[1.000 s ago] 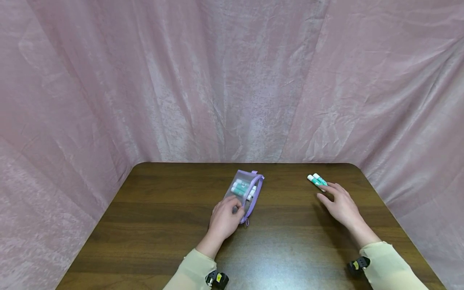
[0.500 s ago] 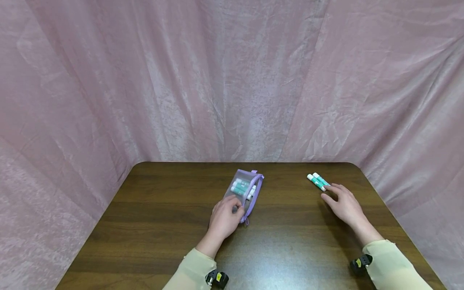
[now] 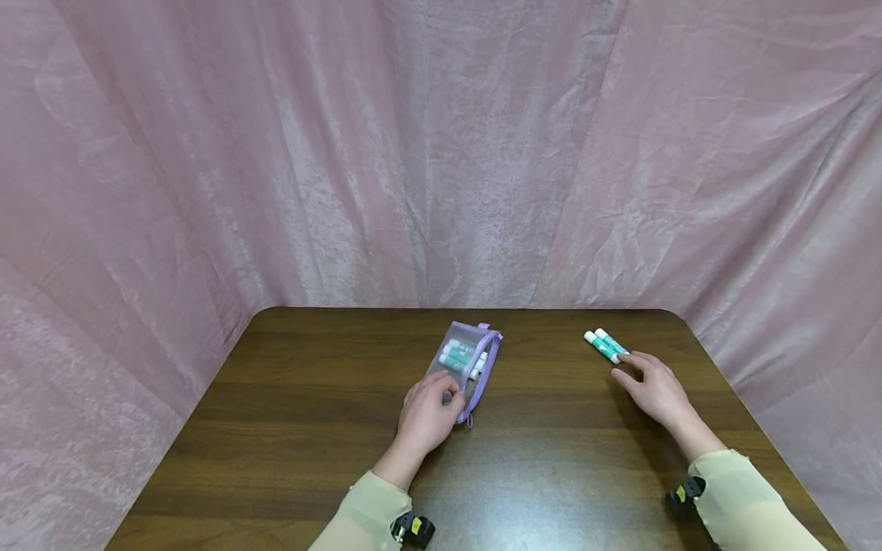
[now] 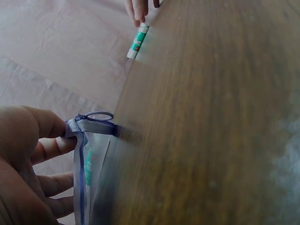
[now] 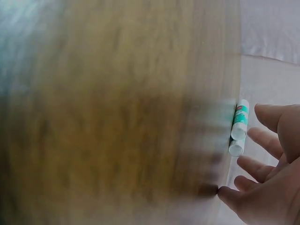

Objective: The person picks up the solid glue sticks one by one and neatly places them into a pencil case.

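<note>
A purple-edged mesh zip pouch [image 3: 451,337] lies on the table with its zipper side apart, and several white-and-teal glue sticks [image 3: 456,358] show through the mesh. My left hand [image 3: 429,413] pinches the pouch's near corner; in the left wrist view, thumb and finger meet beside the zipper pull [image 4: 101,115]. Over on the right, two more glue sticks [image 3: 602,347] lie side by side. My right hand [image 3: 654,390] is just in front of them, its fingers loosely bent and holding nothing. One fingertip looks very close to their near ends; contact cannot be made out.
The brown wooden table [image 3: 296,428] has rounded far corners. Pink velvety curtain [image 3: 441,153] hangs behind it and along both sides. Each sleeve [image 3: 740,490] has a small black camera [image 3: 685,496] at the wrist.
My right hand has drawn back slightly to the right, so more of the two glue sticks shows. The left hand and the pouch have stayed put.
</note>
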Demonstrator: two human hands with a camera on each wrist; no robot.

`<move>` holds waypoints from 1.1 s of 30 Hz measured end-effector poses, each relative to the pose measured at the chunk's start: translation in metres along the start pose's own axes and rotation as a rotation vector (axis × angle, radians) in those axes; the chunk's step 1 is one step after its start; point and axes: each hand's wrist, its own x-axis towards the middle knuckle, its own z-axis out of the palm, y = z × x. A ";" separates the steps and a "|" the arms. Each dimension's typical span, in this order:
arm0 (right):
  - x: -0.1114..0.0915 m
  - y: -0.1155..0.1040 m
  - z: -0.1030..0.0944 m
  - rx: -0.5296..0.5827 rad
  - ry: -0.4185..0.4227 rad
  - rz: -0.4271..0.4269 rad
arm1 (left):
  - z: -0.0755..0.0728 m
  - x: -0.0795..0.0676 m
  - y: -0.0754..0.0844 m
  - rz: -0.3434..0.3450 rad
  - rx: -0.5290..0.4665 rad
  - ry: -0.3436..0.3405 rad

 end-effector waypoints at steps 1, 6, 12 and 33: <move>0.001 0.000 0.000 0.000 -0.001 0.001 | 0.000 0.000 0.000 0.002 -0.001 0.001; 0.004 0.000 0.001 0.001 0.002 0.008 | 0.000 0.000 0.000 0.004 0.001 0.001; 0.009 0.000 0.000 0.006 0.010 0.005 | 0.000 0.000 0.000 -0.001 -0.002 -0.001; 0.021 -0.001 0.006 -0.021 0.054 0.033 | -0.001 -0.002 0.002 0.012 0.006 0.002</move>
